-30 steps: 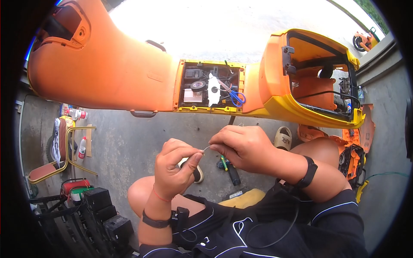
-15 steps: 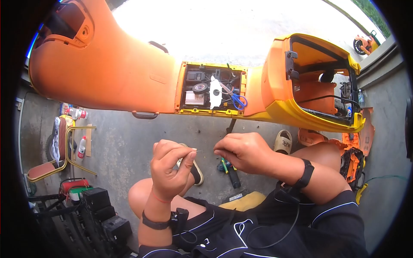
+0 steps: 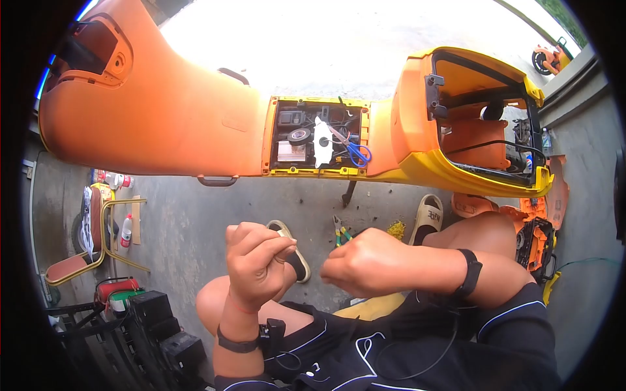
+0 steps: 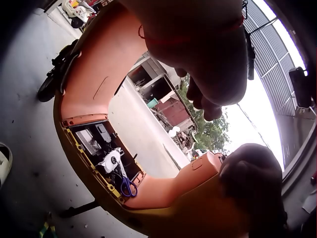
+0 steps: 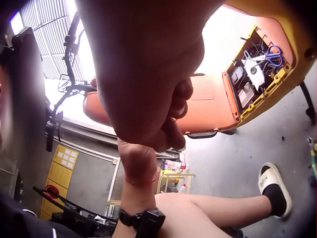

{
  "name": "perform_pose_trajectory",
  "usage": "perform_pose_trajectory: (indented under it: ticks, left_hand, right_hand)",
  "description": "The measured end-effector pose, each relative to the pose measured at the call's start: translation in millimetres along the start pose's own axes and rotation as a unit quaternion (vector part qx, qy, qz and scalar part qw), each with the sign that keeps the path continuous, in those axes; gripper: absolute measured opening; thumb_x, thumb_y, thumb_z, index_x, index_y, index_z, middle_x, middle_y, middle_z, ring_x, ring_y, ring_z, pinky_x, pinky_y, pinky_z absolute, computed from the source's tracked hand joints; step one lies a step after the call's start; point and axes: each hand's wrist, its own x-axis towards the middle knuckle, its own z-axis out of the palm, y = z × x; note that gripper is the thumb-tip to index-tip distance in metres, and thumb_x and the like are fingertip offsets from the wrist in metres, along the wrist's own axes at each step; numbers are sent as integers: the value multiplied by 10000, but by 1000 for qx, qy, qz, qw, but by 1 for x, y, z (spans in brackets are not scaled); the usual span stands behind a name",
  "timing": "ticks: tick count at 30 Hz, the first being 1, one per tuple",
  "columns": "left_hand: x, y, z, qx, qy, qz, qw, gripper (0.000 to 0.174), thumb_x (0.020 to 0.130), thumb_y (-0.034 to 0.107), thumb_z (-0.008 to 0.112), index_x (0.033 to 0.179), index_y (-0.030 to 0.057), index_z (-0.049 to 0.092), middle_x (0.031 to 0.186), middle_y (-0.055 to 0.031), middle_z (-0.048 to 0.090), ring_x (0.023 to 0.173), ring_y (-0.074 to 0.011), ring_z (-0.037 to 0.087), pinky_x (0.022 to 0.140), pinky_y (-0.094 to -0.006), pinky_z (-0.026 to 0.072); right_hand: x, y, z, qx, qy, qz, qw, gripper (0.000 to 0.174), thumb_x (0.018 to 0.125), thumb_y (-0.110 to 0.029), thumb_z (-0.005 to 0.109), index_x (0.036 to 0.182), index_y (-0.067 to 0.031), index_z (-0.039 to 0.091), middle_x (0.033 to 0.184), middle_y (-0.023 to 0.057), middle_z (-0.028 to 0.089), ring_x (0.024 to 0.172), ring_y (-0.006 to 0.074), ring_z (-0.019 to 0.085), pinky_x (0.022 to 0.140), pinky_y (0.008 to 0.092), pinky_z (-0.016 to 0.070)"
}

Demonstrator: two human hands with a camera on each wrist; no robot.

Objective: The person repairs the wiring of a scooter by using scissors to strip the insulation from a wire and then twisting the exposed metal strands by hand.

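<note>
In the head view my left hand (image 3: 257, 264) is raised over my lap, its thumb pressed to the curled index finger. Earlier frames show a thin grey wire at those fingertips; the fingers cover it now. A short gap to the right, my right hand (image 3: 365, 264) has its fingers curled in and its back turned up; I cannot tell whether anything is inside them. Beyond both hands lies an orange scooter body (image 3: 176, 124) with an open floor compartment (image 3: 367, 137). On its electronics rest blue-handled scissors (image 3: 357, 154), a white piece (image 3: 322, 146) and a tape roll (image 3: 298, 136).
Pliers with green-yellow handles (image 3: 338, 234) lie on the concrete floor beside a small yellow pile (image 3: 396, 229). Orange body panels (image 3: 531, 215) lie at the right. A chair (image 3: 104, 228), a bottle (image 3: 126, 231) and black battery-like blocks (image 3: 156, 316) stand at the left.
A thin wire spanned both hands at first; then the hands parted, its end showing at the left fingertips. Both hands have since lowered, the right one turning its back upward.
</note>
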Motion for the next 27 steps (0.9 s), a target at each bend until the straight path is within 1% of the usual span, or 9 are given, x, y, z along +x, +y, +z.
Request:
perform_pose_trajectory:
  ticks: [5, 7, 9, 11, 15, 17, 21, 23, 27]
  left_hand:
    - [-1, 2, 1, -41, 18, 4, 999, 188, 708, 24, 833, 863, 103, 760, 828, -3, 676, 831, -222, 608, 779, -346, 423]
    - [-2, 2, 1, -76, 47, -11, 996, 200, 702, 13, 834, 868, 97, 759, 834, -4, 677, 829, -223, 608, 782, -345, 431]
    - [0, 0, -1, -27, 84, -6, 996, 214, 697, -8, 831, 870, 97, 760, 840, -1, 674, 820, -223, 610, 785, -343, 443]
    - [2, 3, -2, -8, 96, 9, 995, 216, 692, -11, 829, 864, 95, 755, 840, 0, 670, 813, -221, 610, 786, -344, 435]
    - [9, 14, 0, 13, 69, 48, 996, 203, 678, 17, 834, 845, 84, 739, 830, -9, 666, 820, -230, 613, 787, -356, 418]
    - [12, 13, 0, 23, 34, -14, 999, 160, 707, 38, 821, 836, 76, 734, 813, -19, 659, 821, -241, 611, 791, -367, 418]
    - [18, 34, -9, -1, 23, 12, 1000, 109, 746, 60, 807, 818, 65, 726, 795, -36, 644, 811, -267, 590, 798, -384, 428]
    - [13, 35, -16, 18, 52, 14, 998, 123, 758, 92, 830, 823, 59, 730, 808, -49, 657, 832, -270, 605, 772, -380, 477]
    - [31, 36, -21, 10, 65, 14, 998, 93, 877, 91, 756, 882, 10, 710, 876, -106, 659, 880, -306, 617, 821, -427, 505]
  right_hand:
    - [4, -17, -49, 102, 212, 50, 971, 113, 914, -154, 759, 929, -46, 732, 747, 143, 695, 673, 322, 710, 611, 406, 564]
    - [8, 0, -56, 185, 165, 180, 952, 115, 944, -116, 751, 985, -9, 748, 802, 109, 747, 681, 202, 729, 612, 317, 556]
    - [11, 4, -47, 207, 105, 227, 946, 115, 962, -115, 721, 997, -6, 739, 786, 132, 741, 692, 239, 737, 625, 346, 563]
    - [10, 9, -29, 114, 27, 149, 982, 118, 957, -135, 675, 978, -28, 721, 773, 146, 734, 705, 355, 725, 656, 430, 571]
    - [3, -11, -12, 8, 4, 11, 1000, 100, 885, -138, 714, 875, -46, 676, 653, 121, 647, 567, 340, 661, 502, 445, 526]
    - [-2, -26, -23, 35, 107, -72, 991, 101, 870, -131, 739, 880, -67, 662, 648, 95, 631, 522, 309, 632, 455, 421, 505]
    - [5, -18, -50, 26, 350, 12, 936, 93, 900, -132, 732, 896, -56, 678, 721, 101, 687, 577, 316, 662, 483, 406, 511]
    - [5, -3, -53, -1, 353, 60, 934, 109, 891, -140, 709, 860, -49, 658, 697, 110, 669, 591, 336, 664, 506, 422, 520]
    - [-4, -10, -37, 63, 81, -55, 993, 142, 780, -147, 685, 725, -18, 657, 644, 200, 659, 614, 412, 681, 541, 478, 534]
